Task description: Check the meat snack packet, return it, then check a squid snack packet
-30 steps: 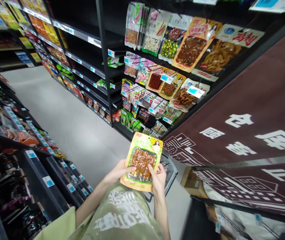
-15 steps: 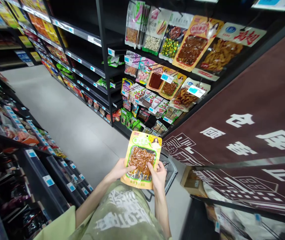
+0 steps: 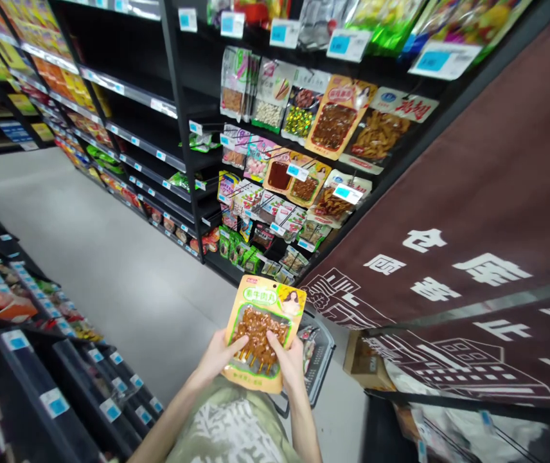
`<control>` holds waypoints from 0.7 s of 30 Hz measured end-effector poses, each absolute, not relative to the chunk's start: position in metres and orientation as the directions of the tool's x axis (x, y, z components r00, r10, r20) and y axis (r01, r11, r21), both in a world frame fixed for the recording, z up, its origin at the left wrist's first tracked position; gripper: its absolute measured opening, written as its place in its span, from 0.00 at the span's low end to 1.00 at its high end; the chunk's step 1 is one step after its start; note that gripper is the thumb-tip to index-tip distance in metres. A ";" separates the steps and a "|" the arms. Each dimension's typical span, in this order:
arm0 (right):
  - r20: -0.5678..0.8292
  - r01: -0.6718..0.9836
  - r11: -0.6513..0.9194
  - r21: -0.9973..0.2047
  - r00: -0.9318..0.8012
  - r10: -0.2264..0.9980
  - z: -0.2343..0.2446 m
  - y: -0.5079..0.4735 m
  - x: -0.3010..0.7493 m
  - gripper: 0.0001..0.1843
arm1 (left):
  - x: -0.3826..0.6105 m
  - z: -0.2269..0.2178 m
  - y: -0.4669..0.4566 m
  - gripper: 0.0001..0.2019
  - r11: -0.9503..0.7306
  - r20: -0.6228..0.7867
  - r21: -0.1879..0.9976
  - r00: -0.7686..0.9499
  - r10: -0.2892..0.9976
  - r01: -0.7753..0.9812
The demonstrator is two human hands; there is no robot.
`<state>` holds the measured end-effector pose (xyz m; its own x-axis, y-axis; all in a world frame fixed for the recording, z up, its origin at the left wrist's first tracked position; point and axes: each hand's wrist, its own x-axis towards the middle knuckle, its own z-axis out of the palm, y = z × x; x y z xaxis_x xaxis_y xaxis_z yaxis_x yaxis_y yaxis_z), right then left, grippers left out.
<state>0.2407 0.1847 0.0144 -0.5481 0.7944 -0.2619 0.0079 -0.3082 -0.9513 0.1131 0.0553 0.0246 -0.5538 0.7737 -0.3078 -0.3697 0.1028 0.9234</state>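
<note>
Both my hands hold one yellow snack packet (image 3: pixel 263 331) in front of my body, its printed front facing me. Brown skewered pieces show through its clear window, with stick ends at the bottom. My left hand (image 3: pixel 220 354) is closed on the packet's left edge, its thumb lying across the window. My right hand (image 3: pixel 288 360) is closed on the right edge, thumb also on the window. The other fingers are hidden behind the packet. Behind it, on the floor, a grey basket (image 3: pixel 320 360) is partly covered by the packet and my right hand.
Hanging snack packets (image 3: pixel 335 119) fill the rack ahead, with price tags in front. Black shelves (image 3: pixel 144 151) run along the aisle floor (image 3: pixel 111 238). Low dark shelving (image 3: pixel 58 386) stands at left. A maroon printed panel (image 3: pixel 448 212) and a cardboard box (image 3: pixel 364 360) are at right.
The view has tilted up, showing more of the upper rack. The packet, still in both hands, appears slightly lower and further left in view.
</note>
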 end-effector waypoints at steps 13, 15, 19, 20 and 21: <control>-0.234 -0.071 -0.332 -0.941 -0.571 0.787 0.024 0.182 0.226 0.22 | 0.100 0.020 0.053 0.24 0.144 -0.267 0.958 -0.585 0.766 -0.248; -0.207 -0.081 -0.305 -0.949 -0.570 0.795 0.022 0.184 0.225 0.20 | 0.098 0.019 0.052 0.25 0.156 -0.274 0.956 -0.580 0.767 -0.247; -0.178 -0.113 -0.281 -0.953 -0.541 0.822 0.019 0.195 0.224 0.20 | 0.098 0.016 0.053 0.25 0.198 -0.260 0.965 -0.561 0.786 -0.170; -0.178 -0.122 -0.284 -0.951 -0.532 0.827 0.020 0.198 0.225 0.21 | 0.098 0.015 0.054 0.24 0.208 -0.252 0.968 -0.553 0.794 -0.143; -0.182 -0.131 -0.291 -0.948 -0.527 0.830 0.020 0.201 0.225 0.21 | 0.099 0.014 0.054 0.24 0.217 -0.247 0.969 -0.549 0.799 -0.120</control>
